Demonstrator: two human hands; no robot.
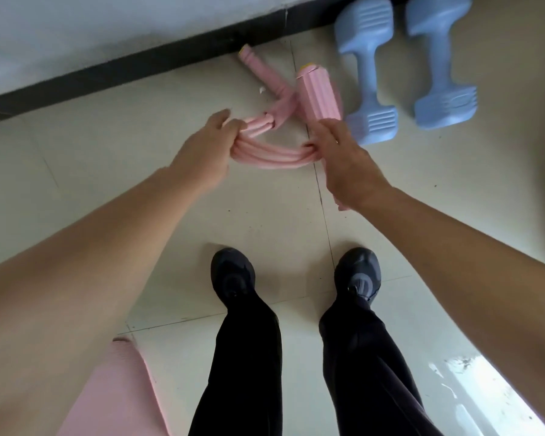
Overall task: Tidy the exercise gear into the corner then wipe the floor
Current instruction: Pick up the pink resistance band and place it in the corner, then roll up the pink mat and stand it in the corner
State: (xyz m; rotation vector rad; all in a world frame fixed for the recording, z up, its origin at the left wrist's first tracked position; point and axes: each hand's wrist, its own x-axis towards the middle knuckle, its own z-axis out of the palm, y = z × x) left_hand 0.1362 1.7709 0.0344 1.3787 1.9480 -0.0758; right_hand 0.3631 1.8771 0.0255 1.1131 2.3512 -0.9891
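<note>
Forearms (76, 262) outstretched, my left hand (202, 154) and right hand (343, 160) each clasp one end of the bunched pink resistance tubes (274, 155), their foam handle (320, 92) just beyond my right grip beside the blue dumbbells (367, 73); should either grip slacken, the springy tubes could uncoil and sprawl away.

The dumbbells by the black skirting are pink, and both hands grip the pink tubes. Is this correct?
Not fully. The head view shows the dumbbells are blue, not pink. The rest holds: they lie by the black skirting, and the left hand and right hand both grip the pink tubes.
</note>
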